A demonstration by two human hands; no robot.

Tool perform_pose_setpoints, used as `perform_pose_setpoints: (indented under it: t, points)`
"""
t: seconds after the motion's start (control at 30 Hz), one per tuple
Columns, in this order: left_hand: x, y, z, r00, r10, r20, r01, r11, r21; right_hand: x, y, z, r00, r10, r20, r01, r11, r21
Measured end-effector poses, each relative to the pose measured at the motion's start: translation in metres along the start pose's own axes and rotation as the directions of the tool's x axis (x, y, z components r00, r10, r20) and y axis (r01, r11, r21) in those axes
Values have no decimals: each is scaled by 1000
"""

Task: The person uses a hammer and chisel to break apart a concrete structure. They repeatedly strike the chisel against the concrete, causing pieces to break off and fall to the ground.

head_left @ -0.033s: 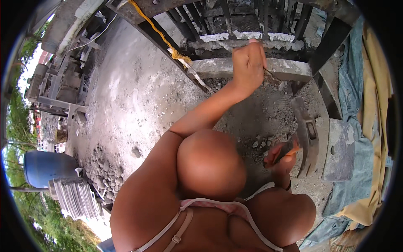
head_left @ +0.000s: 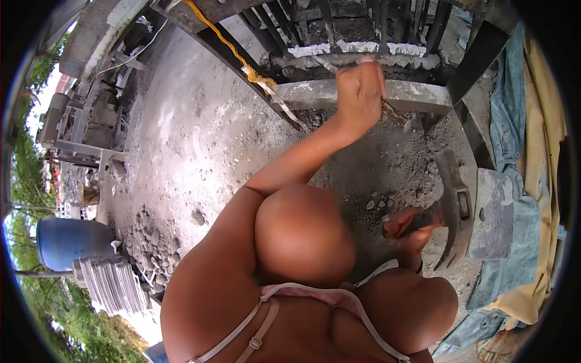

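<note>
My left hand (head_left: 360, 100) is closed in a fist around a thin metal rod (head_left: 327, 65), perhaps a chisel. One grey end points up and left toward the white crusted ledge of a metal frame (head_left: 308, 95); a rough brown end sticks out on the other side of the fist. Low on the right, my right hand (head_left: 414, 228) grips the handle of a claw hammer (head_left: 455, 202). The hammer head hangs apart from the rod, its claw curving toward me. My fingers partly hide the handle.
Dark upright bars (head_left: 327, 27) rise within the frame, with yellow rope (head_left: 227, 43) tied at its left. Rubble (head_left: 151, 248), a blue barrel (head_left: 74, 243) and stacked sheets (head_left: 112, 284) stand at left. A flat grey slab (head_left: 491, 215) and blue-green tarp (head_left: 507, 115) lie at right.
The hammer and my right hand have moved slightly right and down, away from the rod. My left hand stays nearly in place.
</note>
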State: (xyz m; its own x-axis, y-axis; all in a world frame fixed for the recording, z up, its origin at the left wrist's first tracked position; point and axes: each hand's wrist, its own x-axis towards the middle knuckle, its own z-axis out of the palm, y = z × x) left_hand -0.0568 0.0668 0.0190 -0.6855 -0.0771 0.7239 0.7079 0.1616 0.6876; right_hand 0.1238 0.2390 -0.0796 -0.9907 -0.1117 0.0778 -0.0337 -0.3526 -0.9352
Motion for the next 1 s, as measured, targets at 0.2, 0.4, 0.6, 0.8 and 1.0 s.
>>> perform_pose_setpoints:
  t: [0.2,0.4,0.6,0.8,1.0]
  points:
    - [-37,14,-17,984,-59,169,62,998,-12,-4,-9,3,995,64,-71,-61,997,48]
    - [-39,24,-35,983,-61,171,68,997,-34,-13,0,8,976,208,-65,-209,978,4]
    - [-38,19,-32,971,-79,225,103,990,-99,-10,-6,16,983,183,-22,-183,983,4]
    - [-51,5,-33,914,-53,402,71,997,-31,-15,0,8,931,358,66,-351,931,-104]
    - [-77,-16,-38,780,-59,622,-124,961,247,-22,22,1,911,412,13,-404,900,-161]
